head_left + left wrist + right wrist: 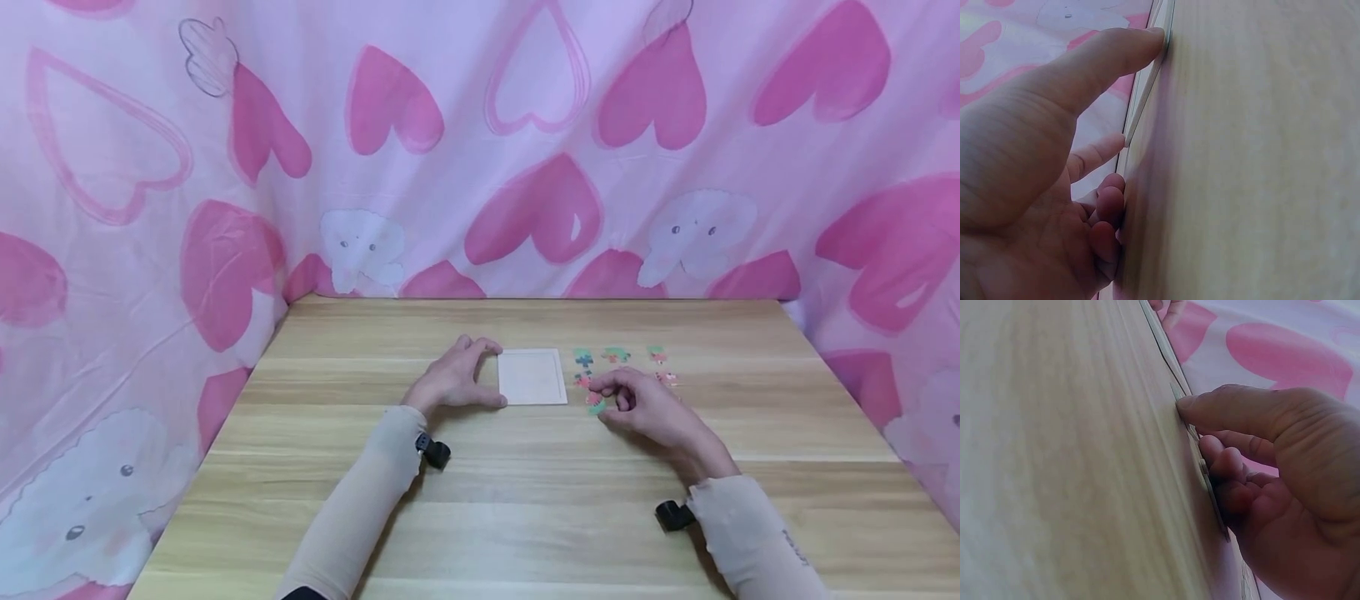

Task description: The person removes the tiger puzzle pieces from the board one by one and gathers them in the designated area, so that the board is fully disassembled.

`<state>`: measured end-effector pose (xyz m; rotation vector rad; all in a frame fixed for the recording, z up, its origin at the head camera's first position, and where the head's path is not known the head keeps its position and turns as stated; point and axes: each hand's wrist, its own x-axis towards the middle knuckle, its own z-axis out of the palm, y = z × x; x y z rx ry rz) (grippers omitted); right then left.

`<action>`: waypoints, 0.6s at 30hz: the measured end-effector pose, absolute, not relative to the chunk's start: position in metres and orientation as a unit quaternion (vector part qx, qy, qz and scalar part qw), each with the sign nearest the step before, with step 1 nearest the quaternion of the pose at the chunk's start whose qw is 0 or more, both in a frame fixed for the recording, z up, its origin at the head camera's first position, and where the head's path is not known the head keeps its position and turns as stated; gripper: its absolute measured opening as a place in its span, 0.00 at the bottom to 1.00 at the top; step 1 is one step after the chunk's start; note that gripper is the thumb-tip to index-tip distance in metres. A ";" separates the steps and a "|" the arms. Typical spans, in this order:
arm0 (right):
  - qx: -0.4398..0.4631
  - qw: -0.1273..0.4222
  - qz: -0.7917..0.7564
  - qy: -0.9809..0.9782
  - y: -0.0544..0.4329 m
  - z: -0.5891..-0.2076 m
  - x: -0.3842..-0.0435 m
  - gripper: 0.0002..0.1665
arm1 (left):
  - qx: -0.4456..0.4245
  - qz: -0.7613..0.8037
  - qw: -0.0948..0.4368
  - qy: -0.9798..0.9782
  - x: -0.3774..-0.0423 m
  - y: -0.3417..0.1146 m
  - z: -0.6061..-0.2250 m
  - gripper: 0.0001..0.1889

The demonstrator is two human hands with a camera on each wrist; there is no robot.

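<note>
A pale square puzzle tray (532,377) lies flat on the table, its raised border showing. My left hand (455,377) holds its left side, thumb at the near corner and index finger at the far one. In the left wrist view, the thumb (1129,50) presses the tray's thin edge. Right of the tray, my right hand (651,408) pinches a red and green jigsaw piece (595,402) between thumb and index finger, low at the table. The right wrist view shows that thumb (1229,409) against the piece's edge, the other fingers curled in.
Several loose jigsaw pieces lie around the right hand: a green and blue one (583,358), a green and orange one (617,355), others farther right (657,354). The wooden table (525,517) meets a pink heart-patterned curtain (450,208) behind and at both sides.
</note>
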<state>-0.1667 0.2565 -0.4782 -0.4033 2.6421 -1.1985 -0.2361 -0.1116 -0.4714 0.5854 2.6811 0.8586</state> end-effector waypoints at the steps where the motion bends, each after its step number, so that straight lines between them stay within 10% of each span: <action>1: -0.136 0.104 -0.405 0.898 0.256 -0.478 -0.167 0.24 | 0.201 0.296 0.131 0.924 -0.236 -0.112 -0.471 0.49; 18: -0.146 0.102 -0.408 0.896 0.256 -0.478 -0.167 0.25 | 0.210 0.291 0.128 0.924 -0.235 -0.114 -0.472 0.50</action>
